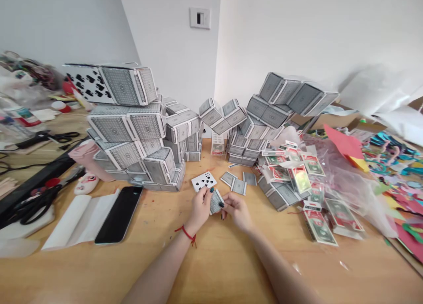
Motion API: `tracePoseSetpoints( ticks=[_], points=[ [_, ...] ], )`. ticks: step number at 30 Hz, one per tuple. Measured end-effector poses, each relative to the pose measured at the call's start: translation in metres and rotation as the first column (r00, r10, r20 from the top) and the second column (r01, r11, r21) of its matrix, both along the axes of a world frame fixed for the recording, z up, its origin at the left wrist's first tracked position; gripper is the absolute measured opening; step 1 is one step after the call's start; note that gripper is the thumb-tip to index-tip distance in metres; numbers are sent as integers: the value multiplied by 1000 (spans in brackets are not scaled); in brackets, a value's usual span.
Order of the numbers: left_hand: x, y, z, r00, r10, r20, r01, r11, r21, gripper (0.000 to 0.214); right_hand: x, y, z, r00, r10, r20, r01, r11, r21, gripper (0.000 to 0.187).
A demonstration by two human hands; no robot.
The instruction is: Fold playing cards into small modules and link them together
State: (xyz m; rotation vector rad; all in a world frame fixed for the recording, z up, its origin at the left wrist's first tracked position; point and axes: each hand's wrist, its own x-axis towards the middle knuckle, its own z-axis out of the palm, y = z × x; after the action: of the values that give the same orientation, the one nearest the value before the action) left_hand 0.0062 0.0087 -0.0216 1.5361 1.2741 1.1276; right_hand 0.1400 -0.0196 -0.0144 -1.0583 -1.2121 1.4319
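Observation:
Between my two hands is a playing card (pixel 216 202), its grey patterned back facing up. My left hand (pixel 200 205) pinches its left edge with the thumb on top. On the other side my right hand (pixel 237 210) grips the right edge between thumb and fingers. Just beyond my left hand lies a spade card (pixel 204 181), face up on the table. A few smaller grey card pieces (pixel 238 186) rest face down to its right. Blocks built from cards form a tall stack (pixel 132 136) at left and another stack (pixel 269 112) at right.
Red-and-green card boxes (pixel 319 227) and clear plastic (pixel 360 198) cover the right side, beside coloured paper scraps (pixel 396 198). A black phone (pixel 119 214), white paper (pixel 79 220), scissors (pixel 42 202) and a glue gun (pixel 33 139) lie at left. A wall stands behind.

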Motion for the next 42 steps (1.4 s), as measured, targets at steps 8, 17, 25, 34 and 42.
tracePoseSetpoints(
  ticks=[8, 17, 25, 34, 42],
  points=[
    [-6, -3, 7, 995, 41, -93, -32, 994, 100, 28, 20, 9, 0, 997, -42, -67, 40, 999, -26, 24],
    [-29, 23, -7, 813, 136, -566, 147, 893, 426, 26, 53, 27, -16, 806, -586, 88, 592, 800, -95, 53],
    [-32, 24, -10, 762, 229, -606, 143, 853, 502, 33, 44, 22, -8, 806, -555, 207, 568, 823, -8, 42],
    [-10, -2, 13, 818, 29, -574, 412, 667, 621, 33, 24, 15, -5, 947, -73, -312, -13, 964, -265, 38],
    [-11, 9, -7, 792, 34, -609, 332, 814, 477, 37, 28, 21, -19, 960, -220, -174, 168, 948, -270, 13]
  ],
)
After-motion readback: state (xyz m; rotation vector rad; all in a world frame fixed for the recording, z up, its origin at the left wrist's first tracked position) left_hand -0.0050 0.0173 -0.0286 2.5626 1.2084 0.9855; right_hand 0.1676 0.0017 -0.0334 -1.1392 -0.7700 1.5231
